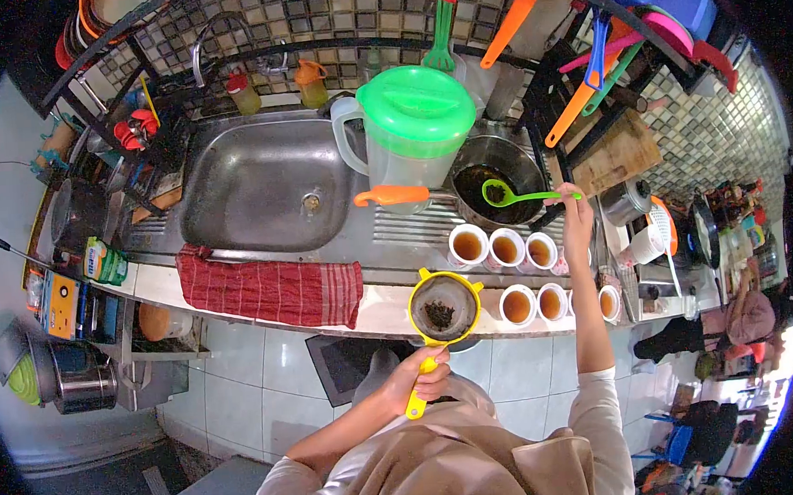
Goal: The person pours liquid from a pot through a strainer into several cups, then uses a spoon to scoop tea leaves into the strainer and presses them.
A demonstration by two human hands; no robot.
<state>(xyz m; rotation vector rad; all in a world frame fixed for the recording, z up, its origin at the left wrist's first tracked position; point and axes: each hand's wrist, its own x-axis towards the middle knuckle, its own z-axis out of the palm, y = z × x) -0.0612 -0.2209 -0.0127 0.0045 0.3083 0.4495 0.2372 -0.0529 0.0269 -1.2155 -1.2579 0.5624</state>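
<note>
My left hand [417, 381] is wrapped round the handle of a yellow strainer [466, 332] at the counter's front edge. Dark, wet-looking bits lie in its mesh. With my right hand [573, 201] I grip the end of a green ladle [536, 197]. Its bowl, with dark leafy bits in it, is over the dark contents of a metal pot [528, 155]. The pot's orange handle [394, 195] points left. Several white cups [518, 304] of brown liquid stand in two rows in front of the pot, some partly hidden by my right forearm.
Behind the pot's handle stands a clear pitcher [401, 162] with a green lid. To the left are a steel sink [240, 179] and a red cloth [268, 286] over the counter edge. Utensils hang above right, including an orange spatula [515, 22]. A person [750, 319] is at far right.
</note>
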